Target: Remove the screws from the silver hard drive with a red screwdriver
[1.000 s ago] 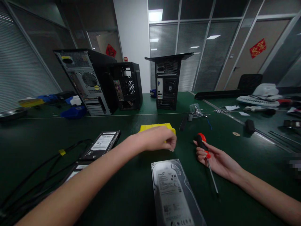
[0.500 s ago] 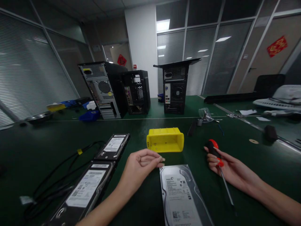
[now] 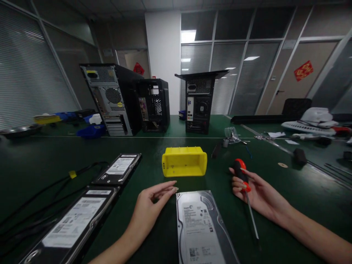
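A silver hard drive (image 3: 199, 227) lies label up on the green table in front of me. At its far left corner is my left hand (image 3: 154, 201), thumb and fingers drawn together in a pinch; whatever sits between the tips, if anything, is too small to make out. My right hand (image 3: 255, 190) is wrapped round the red and black handle of a screwdriver (image 3: 242, 174), right of the drive, its shaft slanting down toward me. Beyond the left hand a yellow bin (image 3: 184, 165) rests on its side, opening toward me, with a few tiny bits inside.
Two more hard drives, one farther (image 3: 121, 168) and one nearer (image 3: 75, 218), lie at left beside black cables (image 3: 52, 192). Several computer cases stand behind, including one (image 3: 199, 102) with a loose-looking top panel. A black block (image 3: 299, 157) and a flat ring (image 3: 282, 165) lie at right.
The view has shifted, so most things sit farther left in it. My left fingers have come closer together at the drive's corner. The screwdriver stays in my right hand.
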The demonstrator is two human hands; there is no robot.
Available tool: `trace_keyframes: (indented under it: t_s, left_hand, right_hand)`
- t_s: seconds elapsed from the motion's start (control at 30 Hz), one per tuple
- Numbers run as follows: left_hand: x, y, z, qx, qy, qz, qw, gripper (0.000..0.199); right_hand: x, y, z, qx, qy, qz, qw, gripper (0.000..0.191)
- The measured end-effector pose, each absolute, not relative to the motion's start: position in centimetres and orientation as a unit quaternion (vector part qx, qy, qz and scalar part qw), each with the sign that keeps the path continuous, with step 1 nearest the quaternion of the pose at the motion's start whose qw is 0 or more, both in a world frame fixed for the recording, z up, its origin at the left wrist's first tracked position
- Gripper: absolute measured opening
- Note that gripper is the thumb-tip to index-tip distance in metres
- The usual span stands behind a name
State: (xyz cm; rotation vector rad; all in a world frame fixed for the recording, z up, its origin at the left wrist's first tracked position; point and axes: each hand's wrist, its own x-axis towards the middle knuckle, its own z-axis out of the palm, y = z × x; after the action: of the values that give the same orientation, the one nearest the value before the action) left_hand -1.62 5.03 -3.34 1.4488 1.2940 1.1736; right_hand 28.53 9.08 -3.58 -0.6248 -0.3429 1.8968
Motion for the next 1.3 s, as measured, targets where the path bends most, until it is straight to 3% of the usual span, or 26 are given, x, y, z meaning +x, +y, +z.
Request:
trace_keyframes:
  t_s: [0.33,0.6,1.03,1.3]
  left_hand:
    - [-1.14,5.08,-3.41,0.611,0.502,0.445,0.420,0.027]
    - [-1.03,4.55,-3.15,0.679,0.524,0.379,0.348,0.032]
    - [-0.78,5.02,-3.22,0.680,0.515,0.376,0.363,0.035]
    - [-0.73,4.93,-3.60,0.696,0.525,0.359,0.334,0.046]
  right_hand:
    - [28.07,8.71,-3.20,-0.281,-0.164,0.773,0.544,0.032]
    - [28.43,8.93,-3.53,-0.278,-0.150,0.777,0.545,0.037]
    - [28.57,9.24,-3.97,-0.281,-0.134,0.780,0.543,0.034]
    - [28.44,9.35,-4.07,-0.286,-0.127,0.779,0.544,0.032]
